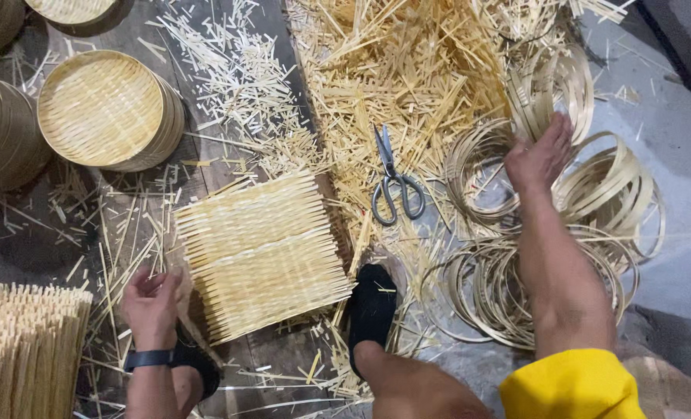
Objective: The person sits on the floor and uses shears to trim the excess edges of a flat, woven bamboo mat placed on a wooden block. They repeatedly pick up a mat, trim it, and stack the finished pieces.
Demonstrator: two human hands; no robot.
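Strip-littered floor: left hand in loose grip beside woven mat, right hand grasping bamboo rings.

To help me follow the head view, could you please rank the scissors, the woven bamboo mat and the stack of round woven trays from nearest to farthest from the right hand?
1. Scissors: just left of the right hand, on the bamboo scraps.
2. Woven bamboo mat: lower centre, by the left hand.
3. Stack of round woven trays: far upper left.
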